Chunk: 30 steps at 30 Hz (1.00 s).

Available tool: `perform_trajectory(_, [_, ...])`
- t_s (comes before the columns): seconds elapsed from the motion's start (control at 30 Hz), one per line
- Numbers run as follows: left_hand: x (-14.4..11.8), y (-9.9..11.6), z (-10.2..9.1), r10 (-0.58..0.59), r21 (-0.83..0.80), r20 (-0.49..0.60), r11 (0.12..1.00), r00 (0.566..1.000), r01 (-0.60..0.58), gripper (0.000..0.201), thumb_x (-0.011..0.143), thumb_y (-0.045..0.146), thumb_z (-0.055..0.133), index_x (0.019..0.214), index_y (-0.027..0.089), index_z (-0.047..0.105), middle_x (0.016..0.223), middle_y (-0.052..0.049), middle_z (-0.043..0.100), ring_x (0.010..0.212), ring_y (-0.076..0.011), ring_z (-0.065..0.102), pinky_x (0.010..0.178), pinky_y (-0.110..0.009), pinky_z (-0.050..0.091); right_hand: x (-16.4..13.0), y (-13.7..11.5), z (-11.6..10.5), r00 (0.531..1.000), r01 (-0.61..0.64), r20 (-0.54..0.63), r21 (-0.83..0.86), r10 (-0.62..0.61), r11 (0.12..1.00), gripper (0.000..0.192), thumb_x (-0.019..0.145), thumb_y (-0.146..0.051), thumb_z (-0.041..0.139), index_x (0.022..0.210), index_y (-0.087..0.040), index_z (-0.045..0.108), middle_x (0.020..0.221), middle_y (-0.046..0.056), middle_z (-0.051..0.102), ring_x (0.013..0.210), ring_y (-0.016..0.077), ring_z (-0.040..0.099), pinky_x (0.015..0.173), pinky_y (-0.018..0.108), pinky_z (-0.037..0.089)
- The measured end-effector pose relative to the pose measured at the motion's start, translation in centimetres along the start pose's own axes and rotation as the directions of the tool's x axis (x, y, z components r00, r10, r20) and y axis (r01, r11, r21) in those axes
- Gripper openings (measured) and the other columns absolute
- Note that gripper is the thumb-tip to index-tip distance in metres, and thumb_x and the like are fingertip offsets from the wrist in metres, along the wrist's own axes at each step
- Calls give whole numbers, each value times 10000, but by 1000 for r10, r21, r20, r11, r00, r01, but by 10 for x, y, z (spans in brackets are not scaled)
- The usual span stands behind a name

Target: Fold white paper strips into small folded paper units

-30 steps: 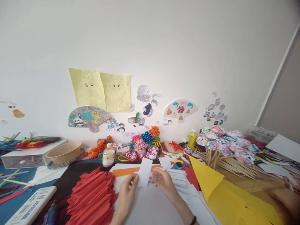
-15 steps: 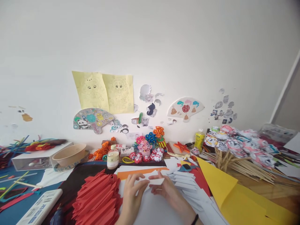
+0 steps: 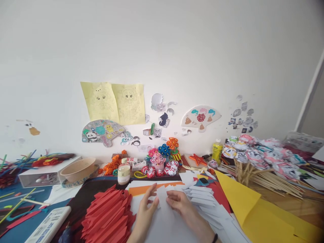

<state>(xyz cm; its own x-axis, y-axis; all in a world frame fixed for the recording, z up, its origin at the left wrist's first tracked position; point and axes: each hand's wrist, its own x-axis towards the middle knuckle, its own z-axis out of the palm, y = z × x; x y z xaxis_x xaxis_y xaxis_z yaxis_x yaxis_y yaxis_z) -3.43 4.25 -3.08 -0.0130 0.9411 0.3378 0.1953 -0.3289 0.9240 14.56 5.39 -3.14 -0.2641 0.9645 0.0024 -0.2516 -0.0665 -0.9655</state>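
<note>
A folded piece of white paper (image 3: 162, 196) is between my hands, over a larger white sheet (image 3: 167, 229); against so much white its edges are hard to make out. My left hand (image 3: 146, 209) is at its left, fingers stretched and parted from the thumb. On the other side, the curled fingers of my right hand (image 3: 181, 204) are at the paper's right edge. Folded red paper pieces (image 3: 107, 216) are heaped left of my left hand. Folded white pieces (image 3: 202, 197) lie in an overlapping row beside my right hand.
Yellow sheets (image 3: 268, 216) lie at the right, near wooden sticks (image 3: 275, 182). Behind my hands stand a bottle with a pale label (image 3: 124, 173) and craft flowers (image 3: 158, 157). A white power strip (image 3: 49, 224) and a beige bowl (image 3: 78, 170) are at the left.
The folded white paper lay crosswise in the fingers of both hands; now it points away from me. My left fingers have spread and lifted off it. The view has shifted slightly.
</note>
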Motion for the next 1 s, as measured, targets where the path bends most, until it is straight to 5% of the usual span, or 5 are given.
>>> perform_trajectory(0.1, [1,1,4,-41,-161,151,985,988,65,520,772,553,584,1131,182,643,1179,-135,630,1025,-276,575,847,-358,470,-3,1,7,1000,11,26,31,-11,999,448,614,-463,782,932,-156,710,851,86,686,846,263,635,768,371,480])
perform_trajectory(0.27, [-5,22,6,1,-264,230,962,973,62,450,805,517,573,1081,175,671,1095,-114,665,1008,-256,577,891,-345,446,-5,1,11,999,7,49,119,-13,993,397,640,-410,783,935,-154,712,876,82,693,837,238,644,767,341,488])
perform_trajectory(0.57, [-11,27,10,-24,-224,213,972,977,72,377,753,430,659,1030,175,674,952,-80,658,839,-210,591,743,-290,467,-13,-13,16,986,97,133,23,-99,995,308,677,-365,771,885,-140,745,756,86,709,715,211,647,721,325,483])
perform_trajectory(1.0, [-18,36,10,-2,-219,160,975,987,38,384,754,446,644,1013,164,673,986,-83,657,877,-213,554,733,-273,427,-9,-8,15,964,260,-16,-151,-265,954,276,641,-395,785,776,-158,743,737,54,694,644,161,586,586,256,446])
